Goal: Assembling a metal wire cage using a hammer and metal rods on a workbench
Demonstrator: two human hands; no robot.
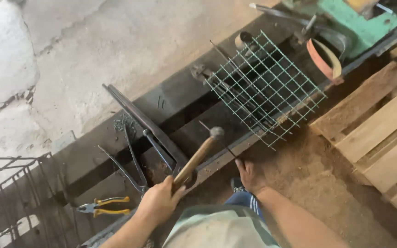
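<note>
Hammer (198, 157) gripped in left hand (159, 202) | right hand (249, 175) pinching thin rod (217, 138) | wire mesh (265, 87) nearby

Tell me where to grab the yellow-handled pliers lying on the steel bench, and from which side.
Grip the pliers by the two yellow handles, which point right toward the left hand. Come from above and the right: they lie flat, handles slightly spread, the dark nose pointing left. Close fingers across both handles together. That hand currently holds the hammer.
</note>
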